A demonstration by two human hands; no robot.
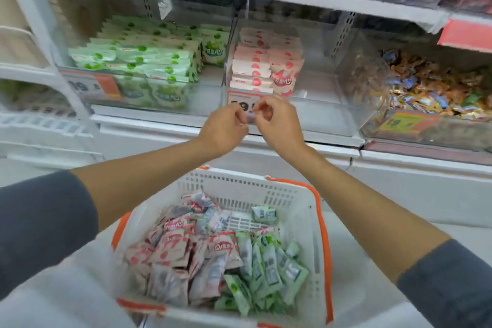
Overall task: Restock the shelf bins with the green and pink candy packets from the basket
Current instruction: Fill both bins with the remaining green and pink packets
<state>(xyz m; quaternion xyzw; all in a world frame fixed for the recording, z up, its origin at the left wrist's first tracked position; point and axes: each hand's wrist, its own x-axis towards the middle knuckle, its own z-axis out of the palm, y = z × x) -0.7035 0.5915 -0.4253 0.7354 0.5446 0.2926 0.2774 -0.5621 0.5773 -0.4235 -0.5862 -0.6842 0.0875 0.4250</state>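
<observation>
**Hands at the pink bin, basket part full**

The basket point(300, 194) sits close under the arms for easy reach, pink packets point(173, 247) beside green packets point(269, 266). Left hand point(223, 128) and right hand point(277, 122) meet, fingers curled, at the pink bin point(319, 98). Whether they pinch anything, I cannot tell. The green bin point(210, 88) looks fuller.

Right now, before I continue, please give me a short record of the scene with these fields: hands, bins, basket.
left hand: raised before a price label, fingers curled; unclear if it pinches anything
right hand: close beside the left hand, fingers curled; equally unclear
green bin: rows of green packets
pink bin: pink packets stacked on its left side
basket: white, orange handles, below the arms; loose pink packets left, loose green packets right
</observation>
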